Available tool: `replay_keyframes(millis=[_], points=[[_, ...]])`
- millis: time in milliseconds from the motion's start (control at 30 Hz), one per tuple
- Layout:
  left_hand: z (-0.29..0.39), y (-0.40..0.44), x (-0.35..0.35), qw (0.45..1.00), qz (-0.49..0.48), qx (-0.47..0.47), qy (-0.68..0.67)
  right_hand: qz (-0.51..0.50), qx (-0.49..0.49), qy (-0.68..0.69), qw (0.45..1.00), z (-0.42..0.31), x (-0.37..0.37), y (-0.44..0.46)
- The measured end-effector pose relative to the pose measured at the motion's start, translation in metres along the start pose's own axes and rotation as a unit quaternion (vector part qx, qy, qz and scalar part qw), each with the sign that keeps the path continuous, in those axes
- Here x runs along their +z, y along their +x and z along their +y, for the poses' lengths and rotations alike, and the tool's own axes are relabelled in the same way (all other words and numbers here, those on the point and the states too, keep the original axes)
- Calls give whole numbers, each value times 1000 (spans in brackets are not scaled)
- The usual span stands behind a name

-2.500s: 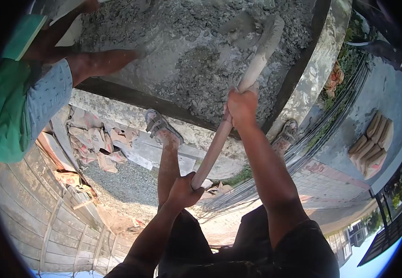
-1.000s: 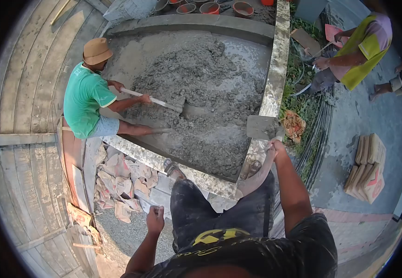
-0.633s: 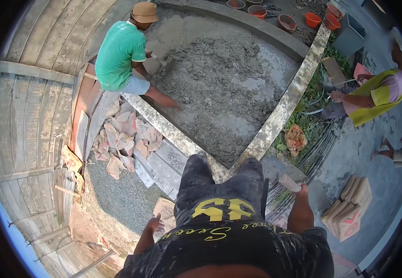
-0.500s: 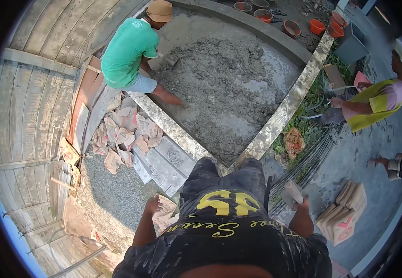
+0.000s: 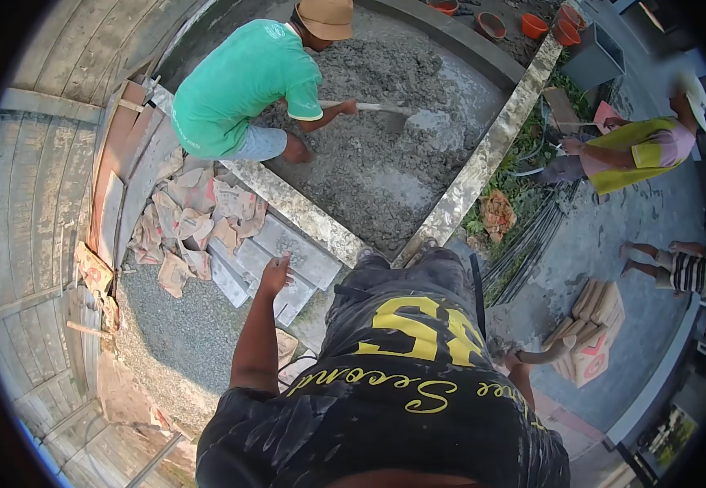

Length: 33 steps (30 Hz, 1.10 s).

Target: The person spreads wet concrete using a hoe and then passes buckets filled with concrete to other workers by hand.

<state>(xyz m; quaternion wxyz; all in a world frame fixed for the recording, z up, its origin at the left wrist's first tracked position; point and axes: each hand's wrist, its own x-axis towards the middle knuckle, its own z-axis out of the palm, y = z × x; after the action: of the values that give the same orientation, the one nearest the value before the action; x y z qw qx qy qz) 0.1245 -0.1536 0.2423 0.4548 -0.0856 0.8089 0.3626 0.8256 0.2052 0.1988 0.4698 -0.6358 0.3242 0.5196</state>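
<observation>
Wooden tool handle at the person's right side, low and near the hip, angled outward; where the rest of the tool lies is hidden. The right hand is closed around it, though the grip itself is small and partly covered. The left hand is held out on the other side, fingers loosely spread, above grey slabs in this view.

In view, the handle's outer end overlaps a stack of cement bags – whether it touches them I cannot tell. Ahead, 2 low walls meet in a corner at the person's feet and stand between the body and the wet mix. A co-worker in a green shirt leans over the left wall, with both legs partly hidden, working a pale-handled tool across the mix.

Crumpled bags lie heaped on the left, next to gravel. On the right, a bundle of long rods runs along the ground beside a strip of weeds and a crumpled brown bag. Beyond are a person in a yellow top, another in striped clothing, a grey bin – and orange buckets at the far wall.
</observation>
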Motion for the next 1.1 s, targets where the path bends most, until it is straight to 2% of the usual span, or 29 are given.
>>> replay_keyframes(millis=[133, 167, 200, 233, 300, 333, 500, 867, 1100], points=[[-46, 20, -16, 997, -12, -78, -4, 30, 39, 200, 978, 7, -60, 31], [-53, 23, -20, 997, -17, -78, 0, 29, 84, 287, 954, 3, -77, 50], [-58, 27, -25, 995, -17, -98, -1, 8, 214, 366, 906, 13, -89, 39], [-64, 31, -28, 993, -17, -119, -3, 7, 210, 371, 905, 28, -95, 12], [-71, 40, -34, 992, -24, -122, -12, -54, 148, 173, 972, 54, -98, -37], [-73, 43, -36, 991, -25, -128, -23, 61, 60, 165, 983, 61, -97, -37], [-53, 49, -38, 995, -29, -93, -14, 80, 5, 202, 976, 83, -125, -91], [-60, 33, -26, 994, -55, -96, 5, 89, -41, 220, 971, 63, -125, -117], [-86, 21, -11, 988, -18, -153, -26, 74, -15, 179, 981, 41, -68, -119]])
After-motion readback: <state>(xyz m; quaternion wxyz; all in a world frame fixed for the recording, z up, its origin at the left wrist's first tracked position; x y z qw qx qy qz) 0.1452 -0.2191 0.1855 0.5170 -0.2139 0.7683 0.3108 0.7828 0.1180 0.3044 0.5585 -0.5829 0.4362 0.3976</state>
